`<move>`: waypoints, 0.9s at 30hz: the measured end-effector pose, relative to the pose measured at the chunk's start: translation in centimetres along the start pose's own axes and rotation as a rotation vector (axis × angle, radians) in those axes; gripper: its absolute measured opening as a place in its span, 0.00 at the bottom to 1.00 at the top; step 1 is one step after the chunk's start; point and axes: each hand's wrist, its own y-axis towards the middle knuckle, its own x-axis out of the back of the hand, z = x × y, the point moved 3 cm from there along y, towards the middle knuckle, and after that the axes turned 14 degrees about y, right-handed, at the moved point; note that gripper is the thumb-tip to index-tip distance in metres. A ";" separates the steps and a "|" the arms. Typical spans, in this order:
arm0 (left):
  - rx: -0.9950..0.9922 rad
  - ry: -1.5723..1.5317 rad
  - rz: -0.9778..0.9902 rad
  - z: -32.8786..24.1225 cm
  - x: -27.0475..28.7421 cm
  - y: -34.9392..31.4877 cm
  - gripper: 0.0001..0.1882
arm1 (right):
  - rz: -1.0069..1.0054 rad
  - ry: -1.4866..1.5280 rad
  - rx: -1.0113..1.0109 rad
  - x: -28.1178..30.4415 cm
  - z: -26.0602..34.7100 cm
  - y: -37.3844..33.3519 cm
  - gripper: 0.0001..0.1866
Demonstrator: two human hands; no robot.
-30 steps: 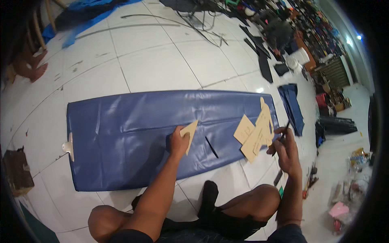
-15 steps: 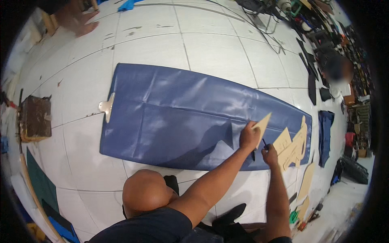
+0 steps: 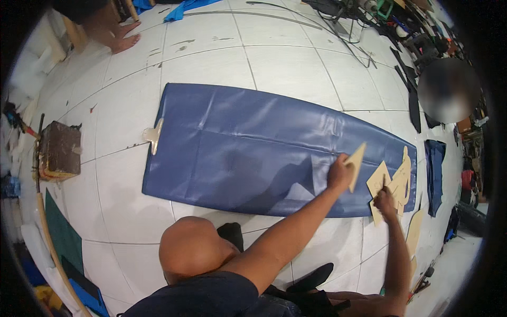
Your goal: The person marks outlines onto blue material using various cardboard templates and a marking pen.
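A long sheet of shiny dark blue vinyl-like material (image 3: 232, 148) lies on the floor in front of me. My left hand (image 3: 340, 173), over its right half, is closed on a flat tan cardboard template (image 3: 358, 164) tilted up on edge. My right hand (image 3: 385, 201) is closed round a slim dark pen (image 3: 384, 180). That hand is over several overlapping tan cardboard templates (image 3: 401, 182) at the sheet's right end; whether it touches them I cannot tell. A metal clip (image 3: 153, 136) grips the sheet's left edge.
A worn brown box (image 3: 60, 150) stands at the left, near a long wooden pole (image 3: 53, 248). Folded dark blue material (image 3: 434, 177) lies beyond the sheet's right end. More tan pieces (image 3: 414, 232) lie nearer me. Another person's bare feet (image 3: 127, 42) are at the far left.
My right hand has moved right with the pen, from beside my left hand to over the cardboard templates. My left hand still holds its template. The whole view has shifted slightly.
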 end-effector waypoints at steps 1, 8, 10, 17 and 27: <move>-0.031 0.057 -0.050 2.3 0.6 0.1 0.15 | 0.005 0.111 -0.153 -4.1 4.7 -2.0 0.12; -0.149 -0.021 0.358 -0.8 -8.8 -12.3 0.15 | -0.195 0.423 -0.166 4.3 5.3 -11.3 0.10; -0.174 -0.109 0.406 -0.3 -9.3 -15.0 0.16 | -0.228 0.428 -0.332 4.7 1.7 -13.7 0.19; -0.072 0.066 0.683 4.4 -9.7 -17.3 0.17 | -0.101 0.277 -0.396 0.9 -1.0 -16.5 0.18; -0.035 0.158 0.788 5.3 -10.8 -18.7 0.19 | -0.017 0.350 -0.434 0.5 -0.7 -17.3 0.20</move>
